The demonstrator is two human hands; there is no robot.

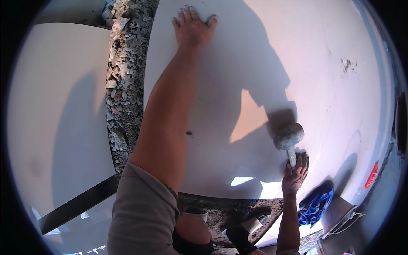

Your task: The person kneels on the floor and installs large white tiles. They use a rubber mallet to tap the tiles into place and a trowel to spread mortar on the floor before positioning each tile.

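Observation:
A large, pale, smooth slab [238, 174] fills most of the view. My left hand [193, 32] lies flat near its far edge, fingers spread and holding nothing. At the right, my right hand [294, 180] has a mallet [290, 136] by its short, light handle, which runs between thumb and fingers. The mallet's thick, greyish head points away from me, over the slab; whether it touches the surface I cannot tell. A small dark crumb [189, 133] sits on the slab beside my left forearm.
Rough rubble and mortar [123, 80] fill the gap beside another pale slab [38, 127] at left. A dark bar [78, 204] lies lower left. At lower right are a blue bundle [316, 204], a bag with a cord handle [338, 214] and a red object [371, 176].

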